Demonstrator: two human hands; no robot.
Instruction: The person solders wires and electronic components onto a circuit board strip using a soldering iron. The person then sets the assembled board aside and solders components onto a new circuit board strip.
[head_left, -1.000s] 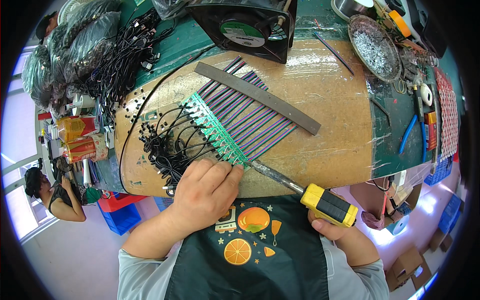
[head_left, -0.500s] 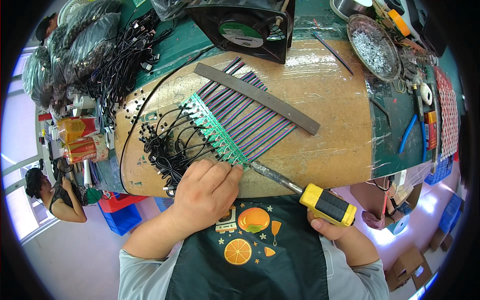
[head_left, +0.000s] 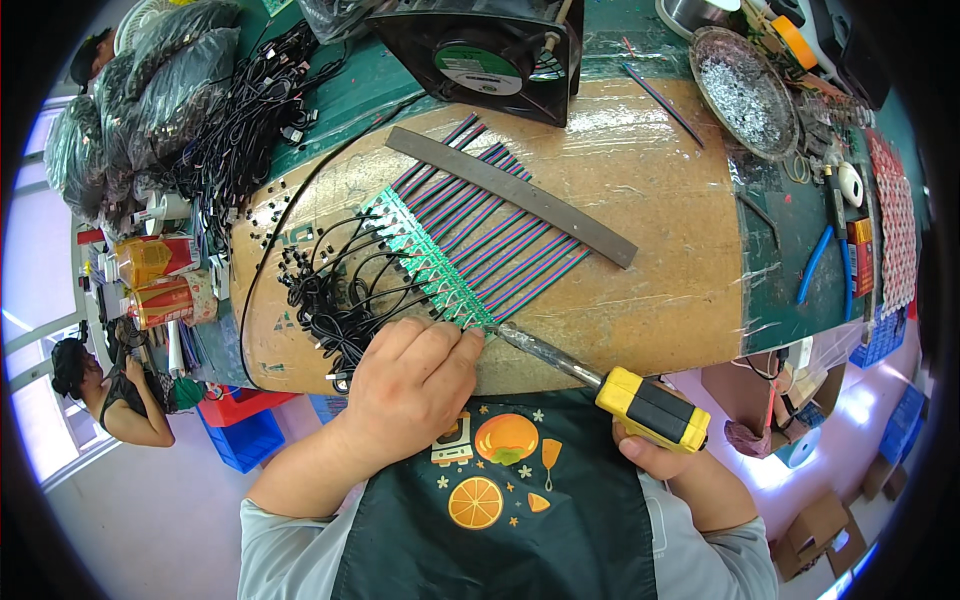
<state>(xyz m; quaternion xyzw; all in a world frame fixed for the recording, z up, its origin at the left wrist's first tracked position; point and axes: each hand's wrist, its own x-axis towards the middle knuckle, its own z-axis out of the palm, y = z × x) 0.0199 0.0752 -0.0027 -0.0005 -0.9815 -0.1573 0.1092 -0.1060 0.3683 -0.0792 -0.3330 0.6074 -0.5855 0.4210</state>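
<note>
Brown mat (head_left: 690, 300). Yellow-handled soldering iron (head_left: 640, 402) gripped in right hand (head_left: 655, 458). Green circuit strip (head_left: 418, 248) on mat, between black cables (head_left: 325, 305) and striped wires (head_left: 455, 205). Left hand (head_left: 415, 375) narrow at strip's near end; cannot tell what it holds. Iron tip (head_left: 492, 327) stays there, unshifted: same spot worked.

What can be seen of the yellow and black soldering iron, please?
The soldering iron has a blocky, plastic-looking yellow housing with a black inset, and a long grey, metal-looking barrel, darkened in patches. The right hand grips the housing. The iron slants, tip toward the upper left, across the near edge of the brown work board. Its tip is at the near end of the green circuit boards; contact is unclear.
</note>
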